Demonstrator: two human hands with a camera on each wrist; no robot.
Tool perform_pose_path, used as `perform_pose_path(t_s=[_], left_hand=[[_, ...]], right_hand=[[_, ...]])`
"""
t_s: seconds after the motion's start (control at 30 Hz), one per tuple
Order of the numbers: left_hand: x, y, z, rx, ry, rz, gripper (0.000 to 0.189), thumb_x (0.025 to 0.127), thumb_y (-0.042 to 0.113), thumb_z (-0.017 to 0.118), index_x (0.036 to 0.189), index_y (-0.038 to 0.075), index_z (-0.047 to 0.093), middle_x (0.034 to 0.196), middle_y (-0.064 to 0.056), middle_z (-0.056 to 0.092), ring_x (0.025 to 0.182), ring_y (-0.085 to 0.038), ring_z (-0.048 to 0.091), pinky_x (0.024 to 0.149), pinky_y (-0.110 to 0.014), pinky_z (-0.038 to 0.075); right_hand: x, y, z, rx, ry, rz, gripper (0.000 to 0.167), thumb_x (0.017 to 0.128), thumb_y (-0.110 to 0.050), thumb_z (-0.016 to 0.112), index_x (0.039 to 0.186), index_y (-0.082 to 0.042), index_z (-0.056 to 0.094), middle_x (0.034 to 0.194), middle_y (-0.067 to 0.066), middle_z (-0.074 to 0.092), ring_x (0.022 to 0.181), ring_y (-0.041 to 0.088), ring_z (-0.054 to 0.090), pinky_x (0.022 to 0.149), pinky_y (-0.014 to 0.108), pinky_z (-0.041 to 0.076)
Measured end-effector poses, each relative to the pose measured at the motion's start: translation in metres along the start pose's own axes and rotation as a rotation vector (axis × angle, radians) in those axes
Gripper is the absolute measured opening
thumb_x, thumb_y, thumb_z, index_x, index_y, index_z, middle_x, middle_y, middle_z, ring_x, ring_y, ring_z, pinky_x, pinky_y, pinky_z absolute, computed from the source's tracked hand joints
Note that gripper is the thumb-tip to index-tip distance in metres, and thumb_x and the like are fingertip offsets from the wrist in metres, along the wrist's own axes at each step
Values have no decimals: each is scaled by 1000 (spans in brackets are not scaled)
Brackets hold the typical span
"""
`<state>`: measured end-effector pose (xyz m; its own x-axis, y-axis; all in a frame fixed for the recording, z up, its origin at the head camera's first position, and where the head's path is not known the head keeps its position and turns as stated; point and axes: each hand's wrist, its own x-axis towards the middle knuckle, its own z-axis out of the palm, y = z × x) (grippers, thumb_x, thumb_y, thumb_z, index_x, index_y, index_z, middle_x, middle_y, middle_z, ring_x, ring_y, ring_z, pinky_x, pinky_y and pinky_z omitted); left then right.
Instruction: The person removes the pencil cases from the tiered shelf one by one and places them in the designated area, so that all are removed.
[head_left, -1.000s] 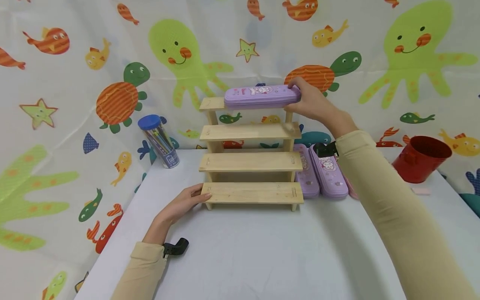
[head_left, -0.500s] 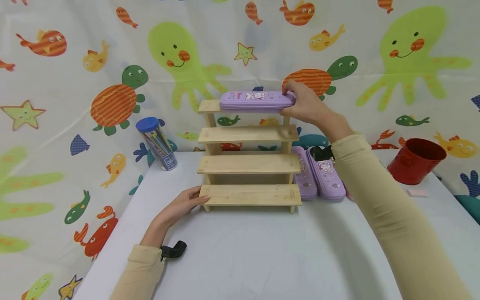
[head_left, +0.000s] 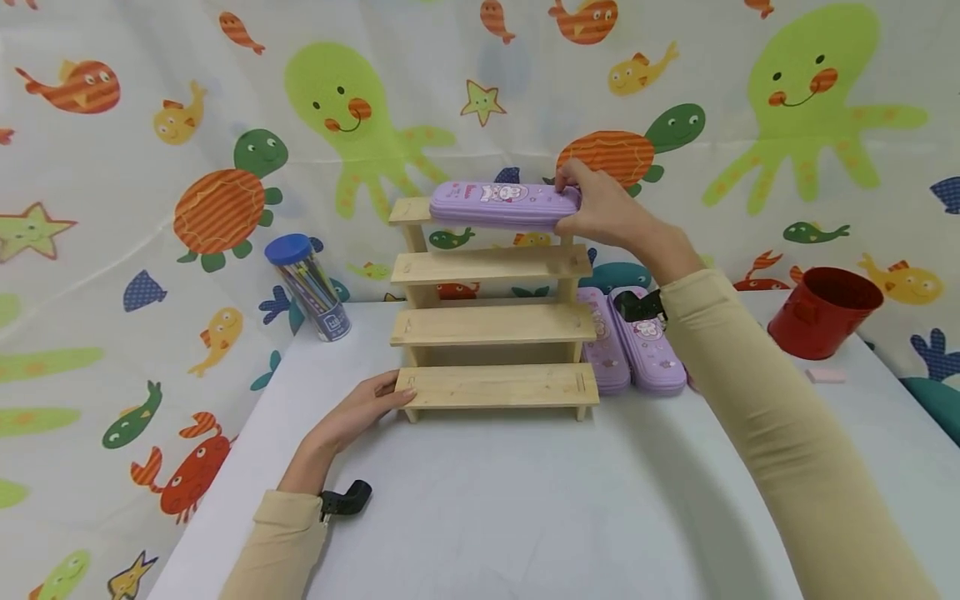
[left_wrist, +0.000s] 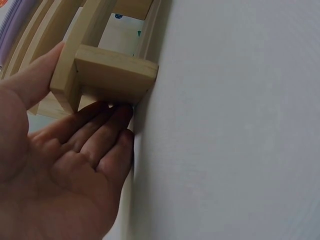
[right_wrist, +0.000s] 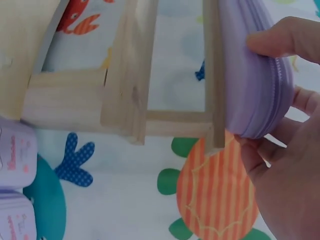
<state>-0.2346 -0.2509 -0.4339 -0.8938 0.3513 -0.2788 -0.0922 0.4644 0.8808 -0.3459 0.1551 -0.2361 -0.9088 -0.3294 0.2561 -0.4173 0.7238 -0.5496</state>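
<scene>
A four-tier wooden stand (head_left: 495, 325) is on the white table, its steps rising toward the back. A purple zippered pencil case (head_left: 495, 204) lies lengthwise along the top tier, covering most of it. My right hand (head_left: 611, 212) grips the case's right end; in the right wrist view, the thumb presses one face and the fingers (right_wrist: 252, 157) curl around the opposite side. My left hand (head_left: 360, 412) holds the left end of the lowest tier. The left wrist view has its thumb (left_wrist: 42, 75) over the board's edge, with the other fingers against the side support (left_wrist: 115, 75).
Two more purple pencil cases (head_left: 648, 354) lie just right of the stand; something pink behind them is mostly hidden by the right arm. A blue-lidded tub of pencils (head_left: 307, 287) stands back left. A red bucket (head_left: 825, 312) and a pink block (head_left: 826, 376) are at right.
The right hand has slid the pencil case slightly left along the top tier and a little lower. The left hand keeps its hold on the lowest tier. The head view has shifted slightly.
</scene>
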Motion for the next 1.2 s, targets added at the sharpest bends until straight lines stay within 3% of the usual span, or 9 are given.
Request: perform_pose_path(t_s=[0.4,0.73,0.93,1.2], left_hand=[[-3,-4,-3,14,-4,-9,79,97,47,59,157,6,27,159,-16,36,150,-36,29,121,-57,24],[-4,-3,1,9,-7,-6,80,98,46,58,157,4,24,161,-17,32,151,-37,26,121,-56,24],[-4,0,3,9,-6,-15,78,98,46,58,157,6,25,160,-16,34,150,-36,28,121,-56,24],[-3,2,2,11,-17,28,76,99,43,57,157,4,26,158,-18,37,149,-37,30,121,-57,25]], right_hand=[[-20,4,10,-12,7,9,54,76,-16,76,118,-7,45,119,15,56,108,29,50,90,41,42],[-42,13,18,-32,129,-54,49,73,-17,80,112,-8,52,109,13,53,105,28,43,85,40,38],[-61,23,20,-38,151,-37,52,72,-17,84,113,-9,53,109,12,54,104,27,44,84,40,39],[-86,38,22,-21,196,1,56,70,-14,87,114,-7,52,103,12,53,93,25,46,75,37,38]])
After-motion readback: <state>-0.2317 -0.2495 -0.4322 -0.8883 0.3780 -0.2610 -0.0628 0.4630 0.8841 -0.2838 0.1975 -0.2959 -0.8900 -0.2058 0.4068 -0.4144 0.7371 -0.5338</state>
